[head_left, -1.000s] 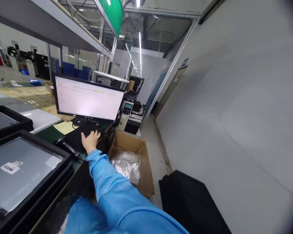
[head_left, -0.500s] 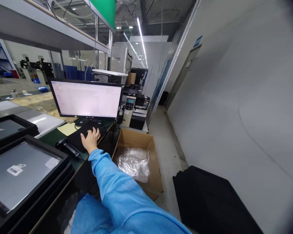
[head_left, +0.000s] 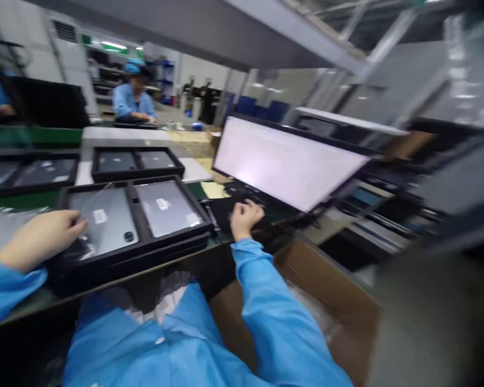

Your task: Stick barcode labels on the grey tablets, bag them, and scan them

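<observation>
The picture is smeared by head motion. My right hand (head_left: 245,216) rests on a black keyboard (head_left: 229,207) in front of a lit monitor (head_left: 286,164), its fingers bent over the keys. My left hand (head_left: 40,236) lies on the near left corner of a black tray (head_left: 173,239) that holds two grey laptops (head_left: 165,207), the fingers loosely curled over a dark object I cannot make out.
More black trays with grey laptops (head_left: 135,161) sit behind and to the left on the bench. A brown cardboard box (head_left: 331,290) with plastic film stands below the bench on the right. A person in blue (head_left: 132,99) works at the far bench. A shelf runs overhead.
The view has swung sharply left, away from the wall and floor. My left hand and the laptop trays have come into view. My right hand stays on the keyboard.
</observation>
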Tool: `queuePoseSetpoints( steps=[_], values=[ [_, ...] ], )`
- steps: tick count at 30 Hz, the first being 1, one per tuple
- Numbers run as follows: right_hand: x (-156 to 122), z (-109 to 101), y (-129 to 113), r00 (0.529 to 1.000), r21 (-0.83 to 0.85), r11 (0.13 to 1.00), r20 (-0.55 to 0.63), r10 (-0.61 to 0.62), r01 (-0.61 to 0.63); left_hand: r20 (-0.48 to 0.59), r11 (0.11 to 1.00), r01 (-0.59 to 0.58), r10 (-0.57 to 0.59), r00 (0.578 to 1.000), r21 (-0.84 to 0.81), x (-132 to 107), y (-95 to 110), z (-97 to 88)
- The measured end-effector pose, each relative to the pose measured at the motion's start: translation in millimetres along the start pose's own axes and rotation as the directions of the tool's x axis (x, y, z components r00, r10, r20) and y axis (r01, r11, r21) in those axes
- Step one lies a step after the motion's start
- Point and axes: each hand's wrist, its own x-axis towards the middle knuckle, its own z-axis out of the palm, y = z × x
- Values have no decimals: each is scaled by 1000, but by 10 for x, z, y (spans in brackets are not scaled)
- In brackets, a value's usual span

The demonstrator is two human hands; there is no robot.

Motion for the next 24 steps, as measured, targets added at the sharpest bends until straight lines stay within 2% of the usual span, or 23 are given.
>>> queuePoseSetpoints(
  steps=[1, 2, 3, 4, 5, 6, 7, 8, 10, 11, 13, 15, 17, 19, 20, 21, 22, 24],
  values=[
    [73, 83, -67, 992, 62, 998, -129, -18, 26, 39, 998, 49, -51, 998, 44, -77, -86, -10],
    [135, 161, -167, 977, 150, 984, -201, -65, 97, 41, 996, 78, -80, 996, 46, -147, -139, -9],
    [175, 230, -305, 971, 257, 949, -203, -130, 181, 6, 996, 93, -93, 996, 8, -211, -164, 8],
    [184, 289, -481, 966, 375, 892, -154, -208, 252, -35, 994, 107, -109, 993, -37, -269, -170, 39],
    [159, 339, -690, 950, 493, 822, -35, -310, 286, -82, 989, 120, -126, 989, -82, -320, -164, 83],
    [100, 387, -926, 901, 596, 757, 125, -415, 266, -132, 984, 124, -141, 981, -128, -364, -154, 134],
    [12, 440, -1178, 813, 663, 720, 296, -502, 204, -175, 976, 120, -152, 973, -181, -402, -146, 187],
    [-98, 501, -1433, 698, 689, 714, 451, -557, 125, -205, 966, 112, -162, 965, -233, -434, -143, 236],
    [-356, 656, -1908, 476, 642, 767, 674, -565, 2, -237, 940, 91, -175, 956, -329, -478, -157, 310],
    [-489, 745, -2110, 396, 594, 804, 747, -533, -37, -243, 927, 80, -179, 953, -367, -492, -172, 332],
    [-732, 925, -2423, 289, 481, 870, 853, -435, -108, -251, 908, 57, -174, 952, -415, -507, -204, 350],
    [-916, 1077, -2615, 216, 380, 910, 914, -342, -166, -250, 896, 37, -162, 955, -443, -510, -223, 353],
    [-1030, 1185, -2703, 181, 317, 932, 941, -286, -173, -239, 882, 17, -146, 960, -471, -505, -212, 367],
    [-1084, 1249, -2711, 199, 294, 942, 945, -261, -161, -236, 842, 5, -157, 959, -540, -497, -169, 406],
    [-1094, 1269, -2694, 212, 292, 941, 944, -255, -170, -256, 789, 9, -210, 944, -615, -499, -142, 431],
    [-1097, 1282, -2669, 220, 298, 935, 942, -255, -191, -286, 695, 11, -309, 907, -719, -509, -119, 456],
    [-1095, 1290, -2640, 223, 310, 926, 939, -262, -218, -298, 559, -5, -434, 850, -829, -533, -107, 474],
    [-1083, 1298, -2585, 212, 340, 903, 933, -289, -264, -237, 253, -87, -657, 716, -963, -634, -149, 465]
  ],
)
